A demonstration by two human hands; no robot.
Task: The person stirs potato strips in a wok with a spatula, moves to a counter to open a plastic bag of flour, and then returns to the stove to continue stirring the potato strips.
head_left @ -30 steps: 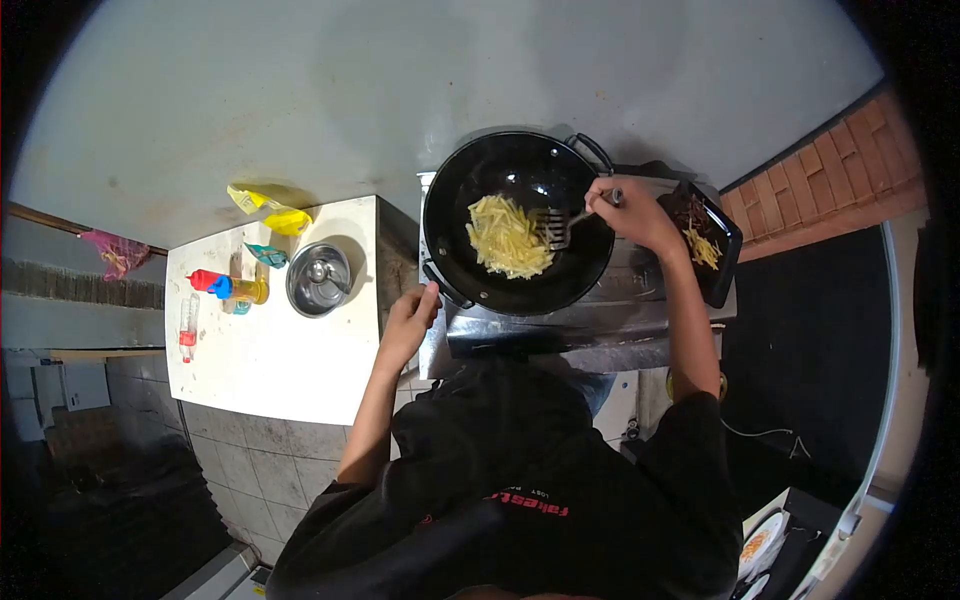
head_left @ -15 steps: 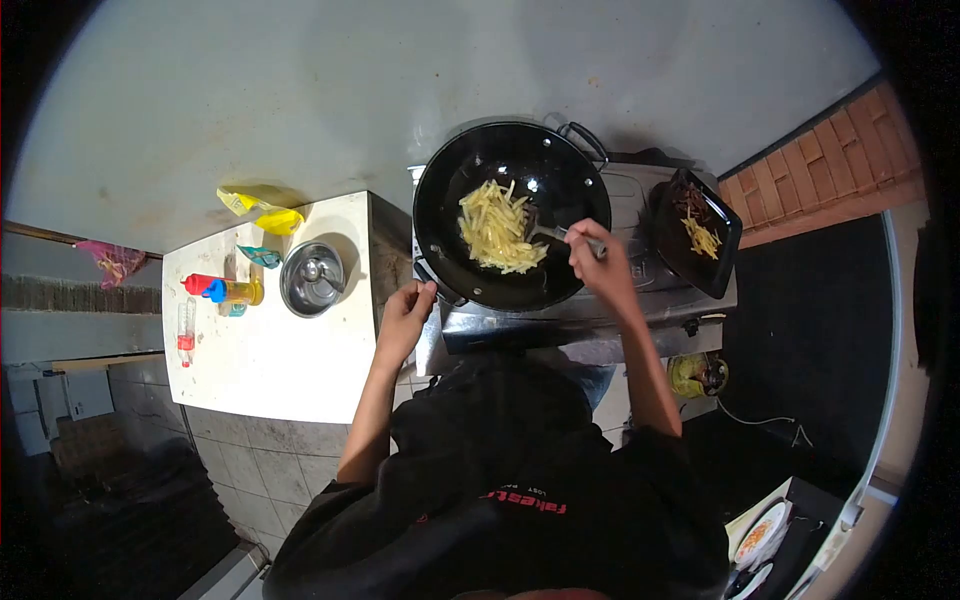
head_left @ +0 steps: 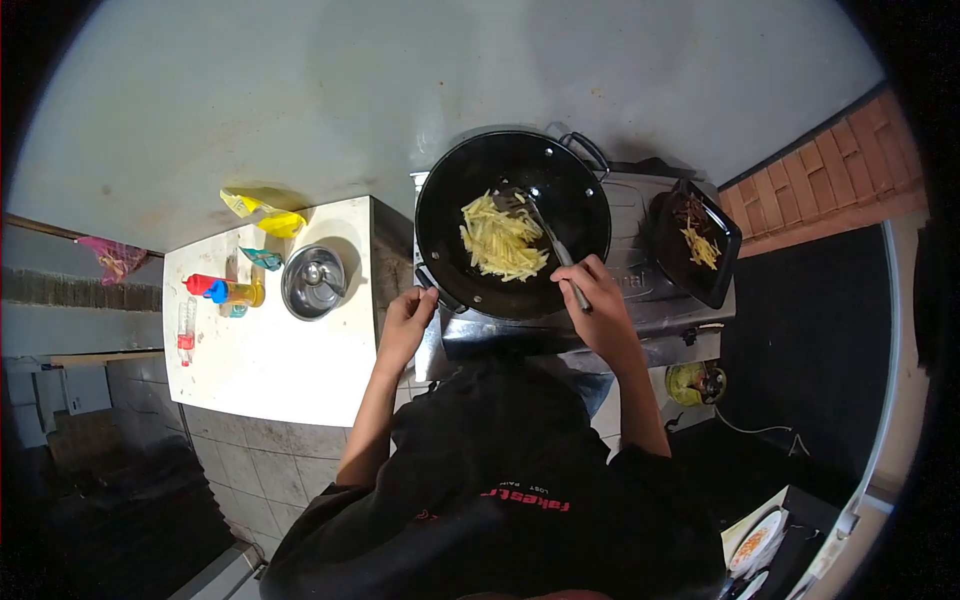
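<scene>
Since the turner [head_left: 550, 234] looks like thin metal, it should be light and stiff, easy to steer from the handle end. Right hand [head_left: 592, 302] has it there: fingers closed round the handle near its butt, tail of it poking out below the grip. Slotted head lies ahead and to the left of those fingers, at the upper edge of the pale food strips [head_left: 498, 243]. Strips sit left of the right fingertips, heaped in the wok [head_left: 582, 215]; they look soft, slick with oil and likely to break if pressed hard, so scooping from beneath beats squeezing.

Wok is probably heavy once loaded, and its bare wall likely hot; side loops are the sane hold. Left hand [head_left: 406, 322] is at the near-left loop handle [head_left: 452, 299], thumb and index close together at it; can't tell whether they pinch or just rest there.

Pose: right forearm angles up and inward from the elbow, hand over the near-right rim. Left forearm rises steeply, hand outside the rim, fingers pointing toward the wok.
</scene>
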